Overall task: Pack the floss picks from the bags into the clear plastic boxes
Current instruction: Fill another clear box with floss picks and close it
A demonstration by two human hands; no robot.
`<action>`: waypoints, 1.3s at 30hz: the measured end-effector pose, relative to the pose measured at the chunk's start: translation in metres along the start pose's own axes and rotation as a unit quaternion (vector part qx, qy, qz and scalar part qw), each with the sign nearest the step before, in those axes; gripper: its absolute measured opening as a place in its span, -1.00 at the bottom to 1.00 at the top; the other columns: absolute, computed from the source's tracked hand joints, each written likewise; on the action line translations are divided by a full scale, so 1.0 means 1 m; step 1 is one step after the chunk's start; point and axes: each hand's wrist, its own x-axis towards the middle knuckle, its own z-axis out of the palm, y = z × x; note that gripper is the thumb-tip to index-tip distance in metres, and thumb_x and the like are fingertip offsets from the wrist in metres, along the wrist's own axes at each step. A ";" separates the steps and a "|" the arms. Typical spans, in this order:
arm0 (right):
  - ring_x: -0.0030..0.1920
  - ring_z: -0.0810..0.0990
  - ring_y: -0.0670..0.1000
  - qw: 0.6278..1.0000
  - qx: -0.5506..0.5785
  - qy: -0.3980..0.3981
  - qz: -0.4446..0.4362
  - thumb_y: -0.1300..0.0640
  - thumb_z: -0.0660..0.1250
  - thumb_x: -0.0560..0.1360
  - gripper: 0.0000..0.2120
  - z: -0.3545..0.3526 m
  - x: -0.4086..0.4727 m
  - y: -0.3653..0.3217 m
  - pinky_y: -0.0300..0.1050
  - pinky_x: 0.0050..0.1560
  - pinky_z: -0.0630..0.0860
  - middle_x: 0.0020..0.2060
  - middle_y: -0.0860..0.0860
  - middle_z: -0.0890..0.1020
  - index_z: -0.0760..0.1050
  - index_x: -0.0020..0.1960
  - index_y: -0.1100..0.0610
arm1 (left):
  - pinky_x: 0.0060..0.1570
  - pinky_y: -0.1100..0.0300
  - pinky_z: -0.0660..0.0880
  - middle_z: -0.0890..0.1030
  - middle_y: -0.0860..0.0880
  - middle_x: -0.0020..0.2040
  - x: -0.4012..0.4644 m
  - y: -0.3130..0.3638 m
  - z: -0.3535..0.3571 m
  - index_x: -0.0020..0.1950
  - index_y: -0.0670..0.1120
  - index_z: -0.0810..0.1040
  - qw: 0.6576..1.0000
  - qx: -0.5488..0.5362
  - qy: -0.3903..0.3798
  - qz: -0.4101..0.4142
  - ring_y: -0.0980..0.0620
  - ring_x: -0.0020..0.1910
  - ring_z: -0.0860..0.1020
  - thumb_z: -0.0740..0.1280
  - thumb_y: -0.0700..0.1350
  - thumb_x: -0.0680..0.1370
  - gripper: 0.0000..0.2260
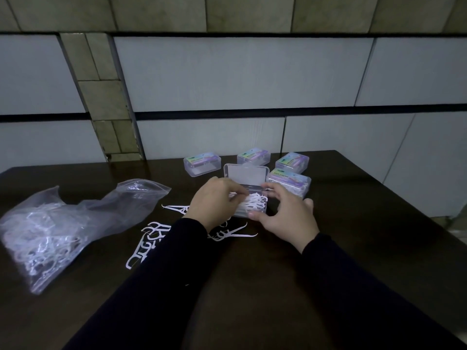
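Many light, thin floss picks [252, 203] fill the open box [249, 195]; left hand [214, 200] pinches them by the stiff handles, right hand [285, 215] grips the box.

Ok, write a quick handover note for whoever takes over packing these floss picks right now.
Left hand pinches floss picks over the open clear box. Right hand holds that box's near right corner.
Four closed labelled boxes stand behind and to the right; they look packed.
Left to do: fill and close the open box, gather the loose picks on the table, then empty the bag at left.
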 end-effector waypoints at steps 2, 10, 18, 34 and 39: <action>0.32 0.39 -0.11 1.000 0.004 -0.001 0.003 -0.30 0.39 0.38 -0.31 0.000 0.001 0.000 0.02 0.30 0.18 0.27 -0.22 0.51 0.24 0.42 -0.17 | 0.08 0.22 0.39 0.65 0.06 0.08 0.001 0.002 0.000 0.10 0.06 0.67 1.000 0.003 0.002 0.012 0.06 0.04 0.49 0.32 -0.07 0.57 -0.82; 0.27 0.43 -0.09 1.000 -0.003 -0.009 -0.010 -0.16 0.38 0.44 -0.42 -0.001 0.001 0.001 -0.03 0.21 0.18 0.26 -0.17 0.51 0.25 0.39 -0.17 | -0.17 0.36 0.25 0.53 0.25 0.27 -0.006 0.029 -0.006 0.29 0.15 0.54 0.994 0.017 -0.044 0.097 0.09 -0.06 0.33 0.19 -0.13 0.58 -0.66; 0.28 0.43 -0.10 1.000 -0.001 0.002 -0.003 -0.23 0.37 0.43 -0.37 0.001 0.001 0.002 -0.01 0.24 0.20 0.26 -0.19 0.52 0.24 0.42 -0.15 | -0.08 0.28 0.33 0.60 0.07 0.04 -0.008 0.025 -0.009 0.26 0.15 0.57 0.996 0.039 -0.053 0.053 0.11 0.01 0.36 0.21 -0.16 0.54 -0.65; 0.30 0.41 -0.10 1.000 0.011 -0.012 0.000 -0.13 0.37 0.43 -0.41 -0.002 0.000 0.003 0.01 0.24 0.19 0.29 -0.21 0.50 0.24 0.40 -0.18 | -0.15 0.27 0.23 0.55 0.21 0.26 -0.010 0.027 -0.002 0.31 0.13 0.53 0.992 0.045 -0.055 0.100 0.08 -0.04 0.34 0.19 -0.12 0.55 -0.63; 0.27 0.43 -0.13 1.000 0.011 0.000 -0.001 -0.23 0.37 0.42 -0.38 -0.001 -0.001 0.001 0.00 0.24 0.21 0.26 -0.22 0.52 0.24 0.41 -0.17 | 0.00 0.23 0.38 0.62 0.12 0.15 -0.011 0.017 -0.005 0.23 0.10 0.59 0.999 0.004 -0.008 0.038 0.10 0.02 0.37 0.23 -0.13 0.53 -0.68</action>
